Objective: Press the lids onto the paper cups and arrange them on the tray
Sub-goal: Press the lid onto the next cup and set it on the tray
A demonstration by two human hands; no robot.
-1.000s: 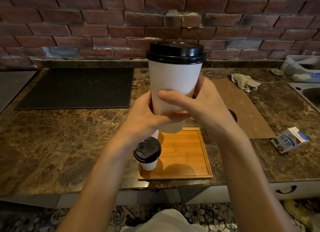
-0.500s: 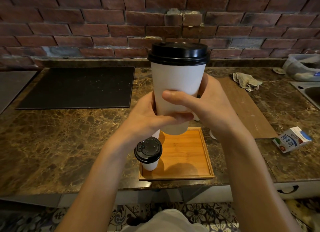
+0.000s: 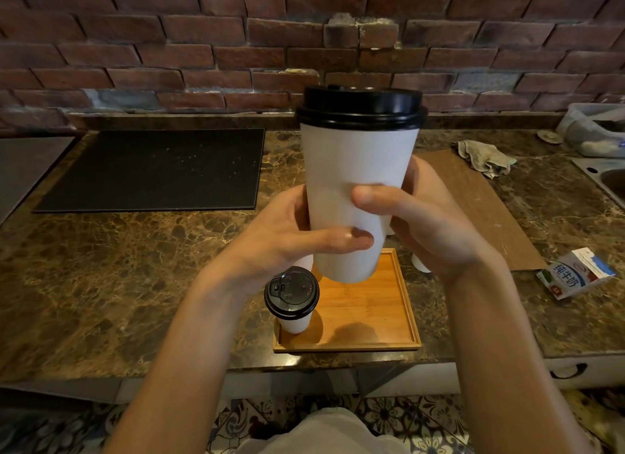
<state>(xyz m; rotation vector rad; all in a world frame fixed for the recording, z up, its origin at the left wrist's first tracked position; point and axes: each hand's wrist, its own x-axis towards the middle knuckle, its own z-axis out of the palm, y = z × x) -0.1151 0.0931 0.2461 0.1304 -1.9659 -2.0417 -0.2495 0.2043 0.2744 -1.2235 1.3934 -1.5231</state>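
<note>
I hold a tall white paper cup (image 3: 355,183) with a black lid (image 3: 360,108) upright in the air above the wooden tray (image 3: 402,318). My left hand (image 3: 287,237) grips its lower left side with the thumb across the front. My right hand (image 3: 429,216) grips its right side, thumb on the front. A smaller white cup with a black lid (image 3: 291,293) stands in the tray's near left corner. Part of another white cup (image 3: 421,264) shows behind my right wrist, mostly hidden.
A black mat (image 3: 152,169) lies at the back left of the marble counter (image 3: 101,284). A brown board (image 3: 480,210) with a rag (image 3: 483,155) is on the right, a milk carton (image 3: 575,272) beyond it, a sink (image 3: 608,179) at the far right.
The held cup has shifted slightly to the right and stays raised; both hands keep their grip. The small cup on the tray has not moved.
</note>
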